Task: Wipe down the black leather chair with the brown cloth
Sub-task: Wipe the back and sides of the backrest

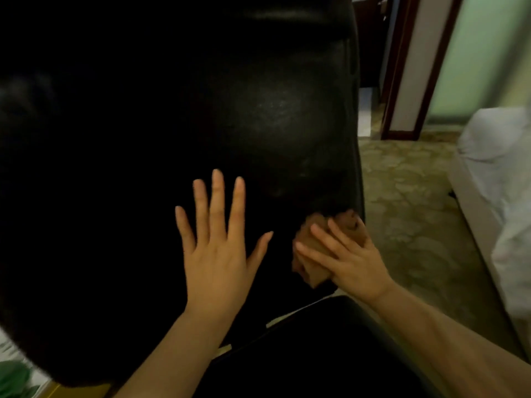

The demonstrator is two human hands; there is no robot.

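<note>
The black leather chair [258, 110] fills most of the view, its padded back rising to the top edge. My left hand [218, 248] lies flat on the leather with fingers spread, holding nothing. To its right, my right hand [350, 259] presses the crumpled brown cloth [313, 254] against the chair's lower right edge. The fingers cover much of the cloth. A second black padded part [330, 349] of the chair sits below both forearms.
Patterned beige carpet [408, 219] lies to the right of the chair. A bed with white bedding [497, 156] stands at the far right. A dark wooden door frame [402, 81] is behind. Something green [14, 377] shows at the bottom left corner.
</note>
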